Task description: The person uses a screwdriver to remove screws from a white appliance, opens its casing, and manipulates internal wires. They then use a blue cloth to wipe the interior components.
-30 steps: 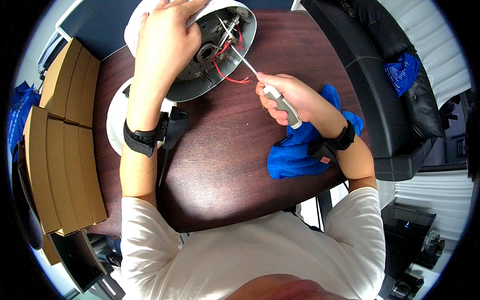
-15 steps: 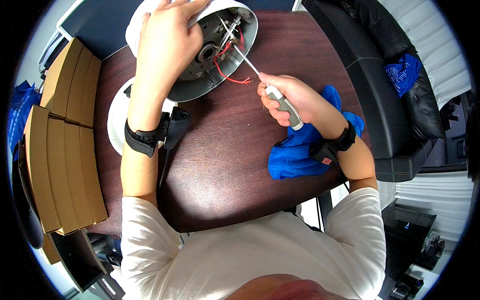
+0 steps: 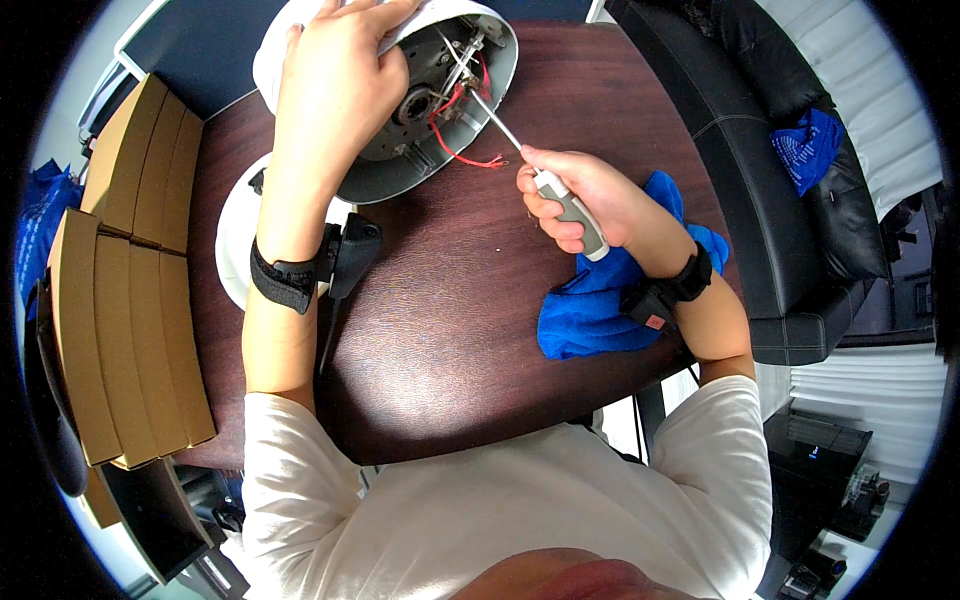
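Observation:
At the far edge of the table, a white rounded appliance housing lies tipped, its open side toward me. Inside show a dark metal plate, a bracket and loose red wires. My left hand holds the housing from the left, fingers curled over its white outside; the fingertips are partly cut off by the top of the picture. My right hand is closed round the grey and white handle of a screwdriver. Its thin shaft reaches into the housing, the tip beside the bracket and wires.
Brown cardboard boxes stand along the table's left side. A round white part lies partly under my left forearm. Beneath my right wrist is a blue cloth. A black sofa stands beyond the table's right edge.
The housing and both hands have shifted very slightly to the right. The screwdriver stays in my right hand with its tip inside the housing.

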`<state>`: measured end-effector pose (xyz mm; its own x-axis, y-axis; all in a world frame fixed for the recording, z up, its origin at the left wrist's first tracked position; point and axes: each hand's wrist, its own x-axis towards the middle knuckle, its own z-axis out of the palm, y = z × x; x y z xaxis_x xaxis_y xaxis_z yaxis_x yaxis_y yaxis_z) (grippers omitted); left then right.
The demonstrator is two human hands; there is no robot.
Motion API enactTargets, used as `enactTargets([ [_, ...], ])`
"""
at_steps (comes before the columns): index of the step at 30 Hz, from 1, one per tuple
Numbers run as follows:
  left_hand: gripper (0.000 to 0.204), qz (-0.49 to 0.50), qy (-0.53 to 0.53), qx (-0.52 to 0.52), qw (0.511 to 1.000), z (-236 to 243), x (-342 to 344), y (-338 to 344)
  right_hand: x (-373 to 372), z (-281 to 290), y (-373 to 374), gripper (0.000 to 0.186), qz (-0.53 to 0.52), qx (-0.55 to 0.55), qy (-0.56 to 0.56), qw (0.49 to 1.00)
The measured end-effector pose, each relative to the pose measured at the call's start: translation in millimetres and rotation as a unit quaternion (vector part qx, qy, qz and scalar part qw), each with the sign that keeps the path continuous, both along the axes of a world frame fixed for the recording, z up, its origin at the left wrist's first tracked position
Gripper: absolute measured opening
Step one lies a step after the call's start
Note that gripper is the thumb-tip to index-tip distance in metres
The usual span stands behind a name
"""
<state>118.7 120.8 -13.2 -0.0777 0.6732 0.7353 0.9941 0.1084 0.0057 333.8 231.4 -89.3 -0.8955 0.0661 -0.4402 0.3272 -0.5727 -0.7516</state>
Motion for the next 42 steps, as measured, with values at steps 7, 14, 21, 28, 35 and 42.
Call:
enactTargets([
  [7, 0.055, 0.001, 0.006, 0.005, 1.0, 1, 2, -2, -1, -1, 0, 0.034, 0.002, -0.007, -0.001, 1.0],
  [14, 0.055, 0.006, 0.003, 0.002, 1.0, 1, 2, -2, -1, 0, 0, 0.035, 0.003, -0.016, -0.006, 1.0],
  [21, 0.054, 0.006, 0.004, 0.001, 1.0, 1, 1, -1, -1, 0, 0, 0.035, -0.001, -0.026, -0.001, 1.0],
  [28, 0.054, 0.0, 0.011, 0.003, 1.0, 0, 0, 0, -2, -2, -1, 0.034, -0.007, -0.015, 0.004, 1.0],
  [35, 0.054, 0.007, 0.014, -0.005, 1.0, 0, -1, 0, -7, 6, -4, 0.042, -0.067, 0.495, -0.122, 0.858],
  [42, 0.056, 0.007, 0.009, -0.01, 1.0, 1, 0, -2, 4, 14, -6, 0.04, -0.143, 0.802, -0.059, 0.576],
])
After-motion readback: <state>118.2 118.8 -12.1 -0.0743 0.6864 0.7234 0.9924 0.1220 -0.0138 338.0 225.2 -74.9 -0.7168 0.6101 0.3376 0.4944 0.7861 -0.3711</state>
